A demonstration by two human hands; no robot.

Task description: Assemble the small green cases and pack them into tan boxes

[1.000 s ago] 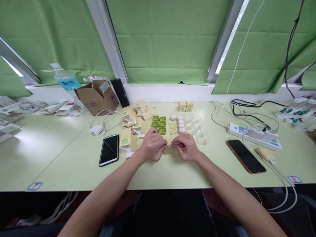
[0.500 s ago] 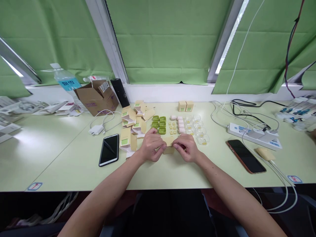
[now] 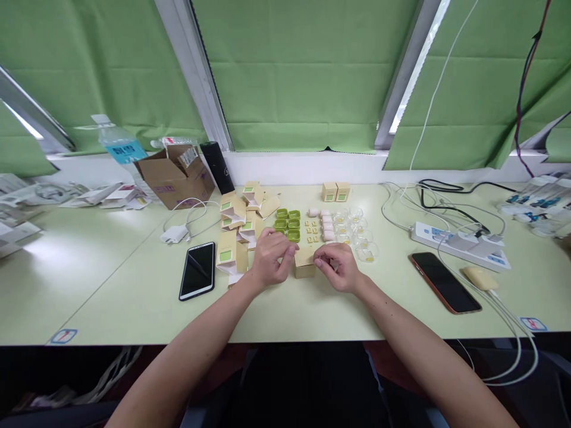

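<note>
A small tan cardboard box (image 3: 305,271) stands on the table in front of me, its top facing up and looking closed. My left hand (image 3: 273,258) is closed, fingers curled, with thumb and fingertips at the box's upper left edge. On the other side, my right hand (image 3: 338,266) pinches at the upper right edge. Just beyond the hands are green trays (image 3: 293,224), tiny yellowish pieces (image 3: 310,231), pale pink blocks (image 3: 327,226) and clear plastic cases (image 3: 367,252). Open tan boxes (image 3: 228,252) with green labels lie left of my left hand.
Two closed tan boxes (image 3: 336,192) stand at the back. Phones lie at left (image 3: 197,270) and right (image 3: 445,282). A brown carton (image 3: 178,178), a black cylinder (image 3: 216,166) and a charger (image 3: 174,233) are at left. A power strip (image 3: 459,245) with cables occupies the right.
My left hand has shifted slightly left, uncovering more of the small box's top and front. My right hand has barely moved. The box's top now lies flatter.
</note>
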